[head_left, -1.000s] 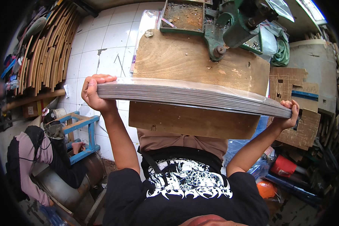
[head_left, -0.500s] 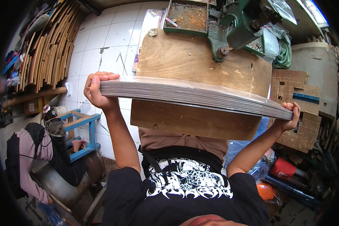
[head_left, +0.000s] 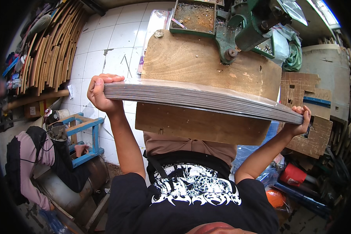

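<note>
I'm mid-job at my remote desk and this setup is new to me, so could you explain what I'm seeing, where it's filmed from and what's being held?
There is no robot here: these are a person's bare hands. Every picture comes from one wide camera worn on the head, looking down, so straight edges curve and picture left is the person's left.

The left hand and right hand grip opposite ends of a stack of thin sheets. Beneath it is a wooden board; whether the stack touches it, I can't tell.

Beyond are a green machine and a green-edged tray with small bits in it. At lower left is another person, near a blue stool-like frame.
</note>
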Motion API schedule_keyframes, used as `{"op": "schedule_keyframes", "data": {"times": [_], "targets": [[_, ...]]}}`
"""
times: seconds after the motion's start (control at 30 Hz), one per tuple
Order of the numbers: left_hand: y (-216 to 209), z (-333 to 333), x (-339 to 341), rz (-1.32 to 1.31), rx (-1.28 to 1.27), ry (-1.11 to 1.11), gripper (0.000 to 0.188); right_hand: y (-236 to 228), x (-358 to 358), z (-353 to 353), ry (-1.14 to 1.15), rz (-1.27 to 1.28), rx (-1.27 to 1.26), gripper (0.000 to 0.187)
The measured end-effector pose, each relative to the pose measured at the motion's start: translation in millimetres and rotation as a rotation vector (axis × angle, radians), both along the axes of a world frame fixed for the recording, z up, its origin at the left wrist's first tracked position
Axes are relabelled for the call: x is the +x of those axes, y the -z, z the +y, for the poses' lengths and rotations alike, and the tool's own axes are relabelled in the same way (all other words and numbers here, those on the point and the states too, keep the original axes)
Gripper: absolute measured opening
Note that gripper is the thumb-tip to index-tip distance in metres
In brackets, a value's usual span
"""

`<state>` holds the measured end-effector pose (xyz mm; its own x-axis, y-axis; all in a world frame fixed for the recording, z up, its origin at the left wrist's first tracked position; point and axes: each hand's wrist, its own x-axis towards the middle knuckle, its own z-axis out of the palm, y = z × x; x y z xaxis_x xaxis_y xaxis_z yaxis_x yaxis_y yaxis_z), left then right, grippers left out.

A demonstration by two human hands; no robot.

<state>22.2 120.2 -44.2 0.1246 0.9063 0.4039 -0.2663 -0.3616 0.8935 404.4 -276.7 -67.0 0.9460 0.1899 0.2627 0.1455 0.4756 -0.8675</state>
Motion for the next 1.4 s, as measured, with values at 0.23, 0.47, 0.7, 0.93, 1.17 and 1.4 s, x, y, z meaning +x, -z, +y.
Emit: {"op": "schedule_keyframes", "data": {"times": [0.23,0.47,0.7,0.93,1.17,1.4], "targets": [[0,0,0,0.001,0.005,0.003,0.027,1,1,-1,-0.007,-0.009,-0.002,0.025],[2,0,0,0.002,0.014,0.003,0.027,0,1,-1,-0.009,0.006,0.002,0.025],[2,1,-1,0.006,0.017,0.001,0.027,-1,-2,0,-0.001,0.027,0.011,0.024],[1,1,-3,-0.002,0.015,-0.018,0.027,4,0,3,-0.018,0.029,0.026,0.024],[1,-1,7,0.0,-0.026,-0.024,0.026,-3,-2,-5,0.058,0.018,-0.016,0.024],[9,5,-7,-0.03,-0.034,0.018,0.025,5,2,1,0.094,-0.051,-0.08,0.026]]}}
